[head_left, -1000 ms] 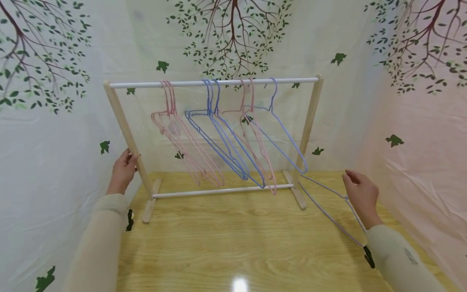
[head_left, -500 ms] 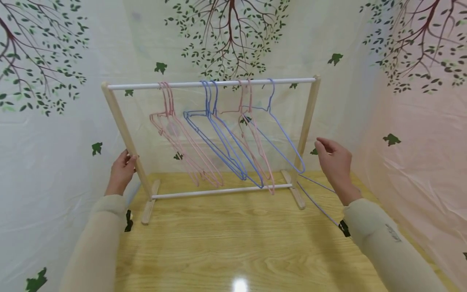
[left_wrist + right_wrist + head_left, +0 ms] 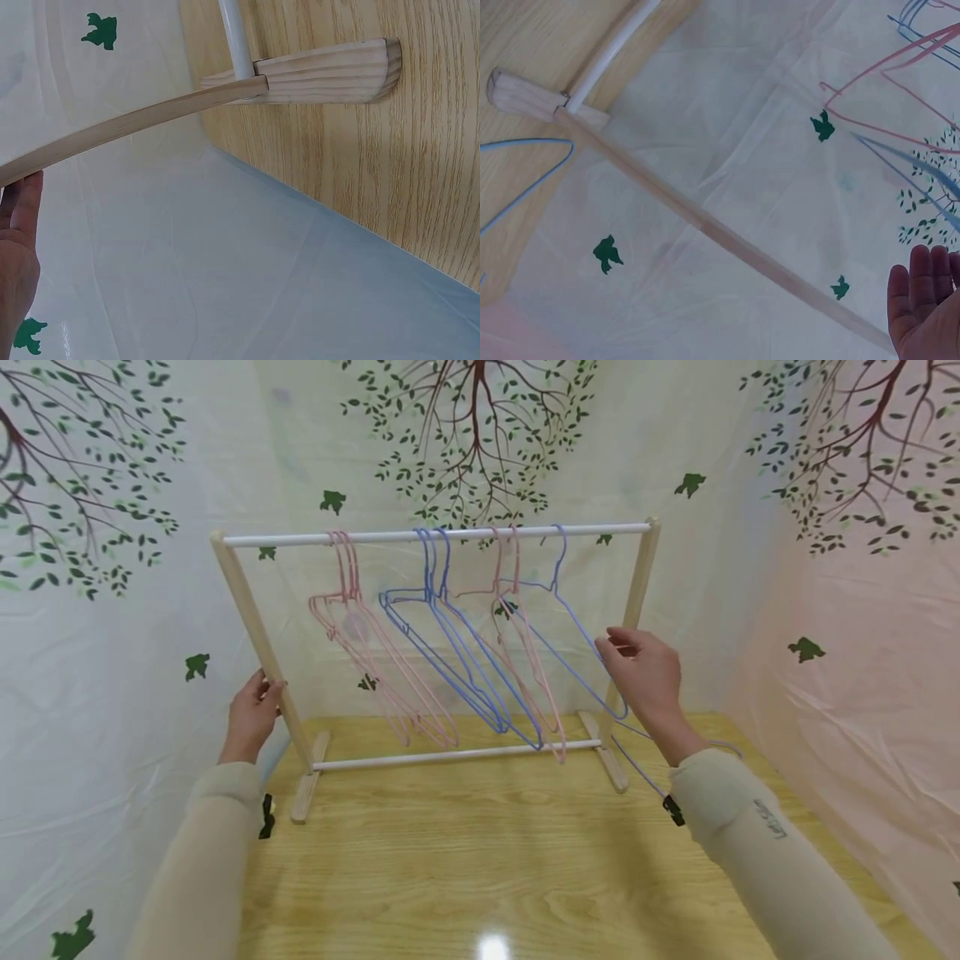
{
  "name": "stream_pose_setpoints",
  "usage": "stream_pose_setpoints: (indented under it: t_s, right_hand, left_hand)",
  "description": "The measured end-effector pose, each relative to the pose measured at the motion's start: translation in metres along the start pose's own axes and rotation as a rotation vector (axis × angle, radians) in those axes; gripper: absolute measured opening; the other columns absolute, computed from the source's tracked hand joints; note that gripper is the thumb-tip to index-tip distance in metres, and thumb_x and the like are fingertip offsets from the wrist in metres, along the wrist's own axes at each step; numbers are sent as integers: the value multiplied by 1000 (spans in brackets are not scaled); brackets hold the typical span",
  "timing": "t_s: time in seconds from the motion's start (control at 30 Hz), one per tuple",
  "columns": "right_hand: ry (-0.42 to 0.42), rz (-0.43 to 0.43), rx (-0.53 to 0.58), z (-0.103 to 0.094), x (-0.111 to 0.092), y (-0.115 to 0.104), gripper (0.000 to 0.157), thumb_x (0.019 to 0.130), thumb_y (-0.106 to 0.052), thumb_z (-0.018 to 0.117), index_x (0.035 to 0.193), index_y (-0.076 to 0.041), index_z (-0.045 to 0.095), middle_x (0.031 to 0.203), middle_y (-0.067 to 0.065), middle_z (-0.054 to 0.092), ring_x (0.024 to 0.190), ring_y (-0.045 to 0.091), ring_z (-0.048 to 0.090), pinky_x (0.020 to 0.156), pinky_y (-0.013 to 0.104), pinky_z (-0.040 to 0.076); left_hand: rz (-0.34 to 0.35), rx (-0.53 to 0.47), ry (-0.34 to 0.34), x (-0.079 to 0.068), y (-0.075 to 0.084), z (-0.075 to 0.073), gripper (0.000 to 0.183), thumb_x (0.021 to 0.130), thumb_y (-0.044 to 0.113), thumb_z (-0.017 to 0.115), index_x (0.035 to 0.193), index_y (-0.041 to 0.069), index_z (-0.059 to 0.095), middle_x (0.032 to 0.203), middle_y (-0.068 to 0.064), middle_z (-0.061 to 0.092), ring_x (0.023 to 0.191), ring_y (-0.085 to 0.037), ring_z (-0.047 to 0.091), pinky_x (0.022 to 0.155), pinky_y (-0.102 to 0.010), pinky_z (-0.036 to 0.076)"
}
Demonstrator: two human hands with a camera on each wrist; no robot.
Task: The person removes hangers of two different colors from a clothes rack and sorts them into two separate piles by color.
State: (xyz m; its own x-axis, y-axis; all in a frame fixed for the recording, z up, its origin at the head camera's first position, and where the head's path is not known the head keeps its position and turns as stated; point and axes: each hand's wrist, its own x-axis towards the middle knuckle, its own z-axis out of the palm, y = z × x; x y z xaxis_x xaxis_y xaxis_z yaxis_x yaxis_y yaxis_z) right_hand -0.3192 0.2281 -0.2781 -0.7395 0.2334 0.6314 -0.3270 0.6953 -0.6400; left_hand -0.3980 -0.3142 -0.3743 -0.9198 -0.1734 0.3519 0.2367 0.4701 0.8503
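My left hand [image 3: 252, 714] grips the left wooden post [image 3: 258, 639] of a small clothes rack, fingers behind it and thumb in front. In the left wrist view, the fingertips lie against that post at the image edge. My right hand [image 3: 647, 681] is raised by the right post, fingers bent loosely with nothing between them. Its fingertips are right at the sloping side of the rightmost blue hanger [image 3: 556, 587]. Also on the white top rod [image 3: 285, 540] hang several pink hangers [image 3: 346, 597] and several blue hangers [image 3: 429, 597], in groups.
Another blue hanger [image 3: 637, 767] lies on the wooden tabletop [image 3: 450, 860] to the right of the rack, partly hidden by my right arm. A white lower bar [image 3: 450, 755] joins the rack's wooden feet. Printed plastic sheeting [image 3: 847, 735] encloses the table's back and sides.
My right hand has moved left and up, from above the hanger on the table to the rightmost hanging blue one. My left hand keeps its grip on the post.
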Motion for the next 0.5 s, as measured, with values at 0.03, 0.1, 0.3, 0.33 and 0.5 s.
stream_pose_setpoints:
  t_s: [0.03,0.1,0.3,0.33,0.5]
  right_hand:
    - [-10,-4,-12,2,0,-1,36,95,-29,67,118,-4,73,107,13,72,91,27,68,77,31,48]
    - [-29,-9,-33,5,-1,-3,36,94,-30,68,119,-4,72,108,13,72,92,28,69,79,37,49]
    - [-71,-12,-78,11,-2,-3,35,94,-27,68,121,-5,71,107,13,72,92,29,69,81,45,50]
    - [-73,-13,-85,12,-2,-3,34,94,-26,68,121,-5,72,107,13,72,91,29,69,80,45,50]
    - [-45,-33,-104,16,-2,1,28,95,-21,65,116,-4,74,101,14,73,87,30,69,76,44,51]
  left_hand:
    - [1,0,3,0,0,0,51,108,30,39,155,10,33,138,-27,51,117,-38,54,89,-32,55]
    - [2,3,9,0,0,1,51,108,29,40,155,10,34,137,-27,51,117,-38,55,91,-35,55]
    - [-4,0,12,0,0,2,51,108,29,39,154,8,35,137,-27,52,118,-38,54,94,-40,53]
    - [-8,-1,11,0,1,2,51,108,29,39,154,8,34,137,-28,51,119,-39,54,95,-42,52]
    - [-27,-10,7,-2,2,2,51,109,29,37,156,10,31,139,-28,49,122,-41,52,99,-51,48]
